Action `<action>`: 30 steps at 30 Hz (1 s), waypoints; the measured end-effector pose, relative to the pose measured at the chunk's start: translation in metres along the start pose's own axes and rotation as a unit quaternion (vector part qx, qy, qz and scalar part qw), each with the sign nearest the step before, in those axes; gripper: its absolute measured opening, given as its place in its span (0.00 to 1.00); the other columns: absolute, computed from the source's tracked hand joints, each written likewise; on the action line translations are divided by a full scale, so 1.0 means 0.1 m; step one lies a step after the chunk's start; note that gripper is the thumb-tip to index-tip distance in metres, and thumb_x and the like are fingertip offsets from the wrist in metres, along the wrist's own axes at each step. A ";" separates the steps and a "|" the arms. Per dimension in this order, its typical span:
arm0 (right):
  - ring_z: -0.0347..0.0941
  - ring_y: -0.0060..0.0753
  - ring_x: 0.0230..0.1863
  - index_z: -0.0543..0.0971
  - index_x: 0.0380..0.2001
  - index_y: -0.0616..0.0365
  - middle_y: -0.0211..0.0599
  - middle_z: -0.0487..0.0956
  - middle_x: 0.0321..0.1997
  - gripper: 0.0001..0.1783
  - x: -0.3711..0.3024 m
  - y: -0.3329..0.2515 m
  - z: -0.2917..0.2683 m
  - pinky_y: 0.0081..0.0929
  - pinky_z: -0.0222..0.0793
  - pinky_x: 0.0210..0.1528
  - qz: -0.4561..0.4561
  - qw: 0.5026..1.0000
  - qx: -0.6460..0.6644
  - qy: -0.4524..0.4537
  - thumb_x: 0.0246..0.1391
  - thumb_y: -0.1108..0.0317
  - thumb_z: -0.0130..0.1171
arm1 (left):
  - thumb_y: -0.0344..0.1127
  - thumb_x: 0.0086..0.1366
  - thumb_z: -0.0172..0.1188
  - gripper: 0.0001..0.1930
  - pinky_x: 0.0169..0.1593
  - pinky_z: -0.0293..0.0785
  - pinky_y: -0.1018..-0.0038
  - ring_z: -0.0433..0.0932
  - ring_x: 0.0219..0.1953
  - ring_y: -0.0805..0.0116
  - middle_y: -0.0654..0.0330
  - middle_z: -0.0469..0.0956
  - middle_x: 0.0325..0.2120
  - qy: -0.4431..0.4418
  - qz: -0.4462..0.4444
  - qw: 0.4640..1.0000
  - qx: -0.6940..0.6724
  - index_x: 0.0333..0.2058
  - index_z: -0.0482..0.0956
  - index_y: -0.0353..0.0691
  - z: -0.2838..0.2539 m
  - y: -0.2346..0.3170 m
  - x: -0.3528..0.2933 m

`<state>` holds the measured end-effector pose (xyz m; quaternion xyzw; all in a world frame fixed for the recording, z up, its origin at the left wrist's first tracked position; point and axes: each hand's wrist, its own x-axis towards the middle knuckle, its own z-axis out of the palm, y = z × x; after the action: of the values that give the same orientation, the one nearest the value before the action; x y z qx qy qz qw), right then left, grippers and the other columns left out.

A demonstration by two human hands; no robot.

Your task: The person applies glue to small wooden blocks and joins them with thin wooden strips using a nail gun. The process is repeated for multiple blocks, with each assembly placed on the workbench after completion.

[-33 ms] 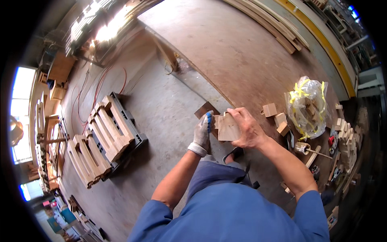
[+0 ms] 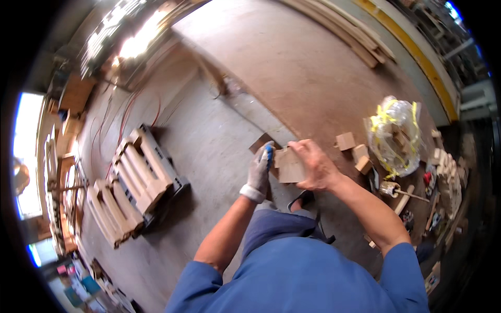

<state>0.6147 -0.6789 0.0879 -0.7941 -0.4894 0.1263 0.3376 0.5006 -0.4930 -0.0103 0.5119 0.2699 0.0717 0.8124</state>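
A pale wooden block with a flat face is held in front of my body at waist height. My right hand, bare, wraps its fingers and thumb round the right side of it. My left hand, in a white glove with a blue patch, closes at its left edge. What the gloved fingers grip there is partly hidden, but they seem to be on the same block. A dark brown board edge shows just beyond the glove.
The large wooden table stretches ahead and right, with small wood blocks, a clear plastic bag with yellow strips, and long planks. Slatted wooden frames rest on a dark pallet at left. Red hoses lie on the floor.
The whole view has shifted slightly, with some blur. Both hands stay on the wooden block, which looks turned a little.
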 end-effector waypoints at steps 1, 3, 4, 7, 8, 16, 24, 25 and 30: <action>0.69 0.59 0.63 0.65 0.68 0.63 0.56 0.72 0.61 0.59 0.02 0.03 0.01 0.47 0.69 0.67 -0.023 1.000 -0.014 -0.005 0.27 0.65 0.79 | 0.47 0.76 0.59 0.26 0.60 0.74 0.70 0.80 0.53 0.65 0.54 0.81 0.55 -0.036 0.047 0.994 0.089 0.63 0.76 0.33 -0.05 0.05 0.06; 0.71 0.59 0.62 0.66 0.68 0.63 0.55 0.72 0.61 0.58 0.02 0.14 0.12 0.46 0.71 0.66 -0.023 1.000 0.011 0.000 0.28 0.66 0.79 | 0.42 0.75 0.60 0.26 0.62 0.74 0.67 0.80 0.58 0.62 0.50 0.80 0.59 -0.083 0.097 0.974 0.188 0.65 0.74 0.32 0.05 0.13 0.09; 0.71 0.61 0.62 0.66 0.69 0.63 0.57 0.71 0.61 0.58 0.05 0.11 0.09 0.46 0.71 0.67 -0.022 0.999 0.031 -0.007 0.29 0.67 0.79 | 0.39 0.74 0.60 0.25 0.62 0.75 0.66 0.80 0.58 0.61 0.49 0.80 0.59 -0.081 0.100 0.969 0.211 0.65 0.74 0.32 0.15 0.27 0.02; 0.68 0.65 0.66 0.65 0.70 0.65 0.62 0.70 0.62 0.59 0.04 0.12 0.14 0.48 0.68 0.70 0.010 1.000 0.024 -0.015 0.31 0.63 0.82 | 0.31 0.74 0.59 0.24 0.62 0.74 0.67 0.78 0.59 0.64 0.52 0.79 0.59 -0.090 0.081 0.965 0.233 0.66 0.72 0.33 0.28 0.36 -0.03; 0.64 0.65 0.71 0.62 0.73 0.64 0.64 0.66 0.68 0.62 0.00 0.11 0.12 0.49 0.64 0.74 0.018 1.000 -0.004 -0.025 0.32 0.62 0.82 | 0.29 0.76 0.57 0.24 0.64 0.73 0.68 0.76 0.61 0.65 0.54 0.77 0.60 -0.090 0.061 0.962 0.249 0.68 0.69 0.32 0.30 0.38 -0.02; 0.84 0.50 0.39 0.83 0.42 0.60 0.49 0.84 0.40 0.12 -1.30 -0.15 -0.30 0.40 0.83 0.41 0.136 0.945 -0.031 0.295 0.56 0.68 0.66 | 0.36 0.77 0.59 0.23 0.50 0.75 0.78 0.76 0.43 0.78 0.65 0.79 0.44 -0.118 0.013 0.960 0.255 0.66 0.73 0.36 0.51 0.37 -0.02; 0.79 0.56 0.45 0.83 0.38 0.61 0.51 0.82 0.40 0.18 -4.22 0.94 -0.53 0.48 0.75 0.51 0.595 0.707 -0.135 0.359 0.50 0.61 0.74 | 0.35 0.74 0.60 0.24 0.56 0.76 0.72 0.78 0.51 0.72 0.57 0.82 0.52 -0.103 0.047 0.953 0.280 0.65 0.74 0.33 0.58 0.31 0.09; 0.78 0.59 0.49 0.81 0.48 0.62 0.55 0.82 0.46 0.26 -4.49 1.08 -0.47 0.50 0.73 0.56 0.615 0.680 -0.224 0.331 0.49 0.60 0.76 | 0.34 0.74 0.61 0.24 0.56 0.76 0.73 0.78 0.50 0.72 0.58 0.82 0.51 -0.098 0.047 0.956 0.274 0.65 0.74 0.33 0.61 0.34 0.07; 0.78 0.65 0.56 0.78 0.47 0.67 0.63 0.82 0.50 0.29 -4.88 1.73 -0.38 0.53 0.71 0.60 0.708 0.619 -0.164 0.298 0.52 0.55 0.75 | 0.35 0.73 0.61 0.23 0.54 0.76 0.74 0.79 0.46 0.73 0.59 0.83 0.48 -0.064 0.002 0.953 0.295 0.64 0.76 0.35 0.70 0.52 -0.04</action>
<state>0.5161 -1.1660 -0.0610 -0.9311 0.3390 0.0000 0.1350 0.5418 -0.5258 0.0597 0.7330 0.2257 -0.0421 0.6403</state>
